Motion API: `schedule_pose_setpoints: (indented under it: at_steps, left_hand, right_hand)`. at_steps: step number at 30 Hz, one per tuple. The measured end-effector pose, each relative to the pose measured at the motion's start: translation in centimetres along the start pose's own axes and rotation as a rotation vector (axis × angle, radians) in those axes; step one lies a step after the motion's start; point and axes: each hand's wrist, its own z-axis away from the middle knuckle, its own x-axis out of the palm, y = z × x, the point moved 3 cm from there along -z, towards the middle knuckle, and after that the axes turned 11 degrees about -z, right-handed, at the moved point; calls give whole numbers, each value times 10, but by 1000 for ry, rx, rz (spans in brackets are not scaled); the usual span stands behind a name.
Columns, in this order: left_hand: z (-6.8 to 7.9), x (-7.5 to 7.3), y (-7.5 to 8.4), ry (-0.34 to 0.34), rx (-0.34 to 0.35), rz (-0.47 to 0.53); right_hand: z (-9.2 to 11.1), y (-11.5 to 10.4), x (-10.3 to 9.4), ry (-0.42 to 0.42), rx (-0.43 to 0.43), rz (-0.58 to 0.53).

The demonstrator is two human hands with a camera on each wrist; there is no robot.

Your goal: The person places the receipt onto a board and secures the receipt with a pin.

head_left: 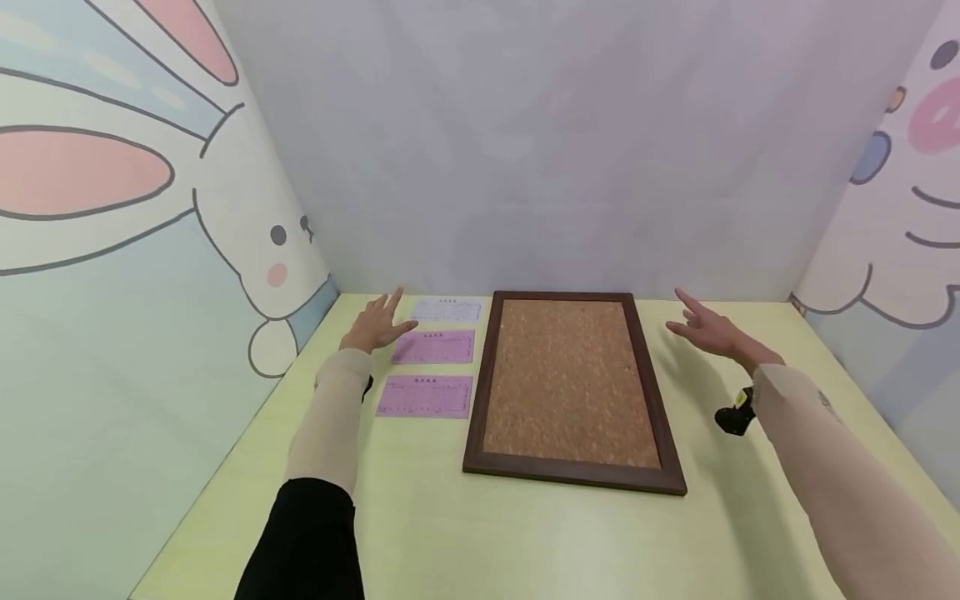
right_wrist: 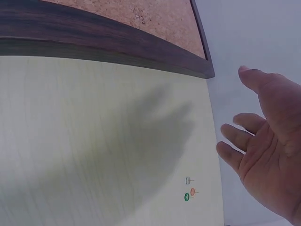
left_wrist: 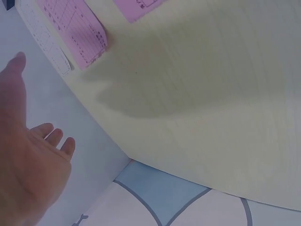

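Note:
A cork board in a dark brown wooden frame lies flat on the pale yellow table. Left of it lie three printed paper slips in a column: a white slip at the back, a pink-purple slip in the middle and another pink-purple slip nearest. My left hand hovers beside the two farther slips, thumb spread, holding nothing. On the other side, my right hand is raised off the board's right edge, fingers extended and palm free, as the right wrist view also shows.
Three small push pins, one clear, one orange and one green, lie on the table near my right hand. A grey wall closes the back; side panels with cartoon animals flank the table.

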Motion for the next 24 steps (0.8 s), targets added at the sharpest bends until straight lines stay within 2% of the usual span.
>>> schedule_pose_setpoints:
  at_steps: [4, 6, 10, 14, 20, 24]
  left_hand:
    - [-2, 6, 4, -30, -24, 51]
    - [-3, 11, 5, -47, -35, 110]
    - [-8, 20, 5, -48, -14, 214]
    - [-15, 24, 3, -35, 8, 279]
    - [-26, 27, -4, -103, -28, 384]
    - [-33, 32, -8, -125, -61, 403]
  right_hand:
    - [-3, 4, 11, -79, 40, -96]
    - [-5, 9, 18, -124, 62, -165]
    - [-6, 17, 28, -186, 118, -268]
    - [-8, 21, 33, -231, 132, -322]
    - [-12, 24, 38, -237, 103, -302]
    - [-13, 25, 40, -219, 77, -256]
